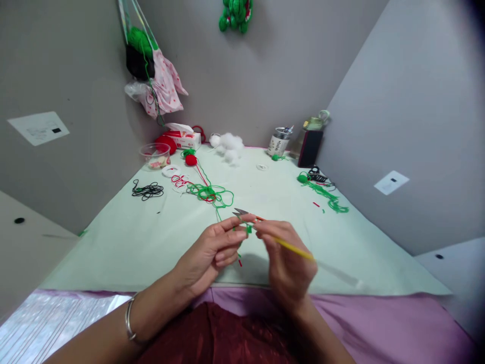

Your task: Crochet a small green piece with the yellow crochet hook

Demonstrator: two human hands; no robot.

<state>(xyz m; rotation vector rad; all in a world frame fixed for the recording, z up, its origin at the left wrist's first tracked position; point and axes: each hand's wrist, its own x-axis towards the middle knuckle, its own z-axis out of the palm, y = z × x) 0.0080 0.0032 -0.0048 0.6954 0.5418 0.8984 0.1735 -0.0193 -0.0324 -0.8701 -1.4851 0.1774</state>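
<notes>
My left hand pinches a small piece of green crochet, with green yarn running over its raised index finger. From there the strand leads back to a loose tangle of green yarn on the table. My right hand is closed around a crochet hook with a yellow grip, its tip end at the green piece. Just behind the fingertips lie scissors with orange handles, partly hidden by both hands. A short red bit shows below the left fingers.
Black cord, a red yarn ball, a plastic tub and a tissue box lie left. White stuffing sits at the back. A pen can, a phone and green strands are right. Bags hang on the wall.
</notes>
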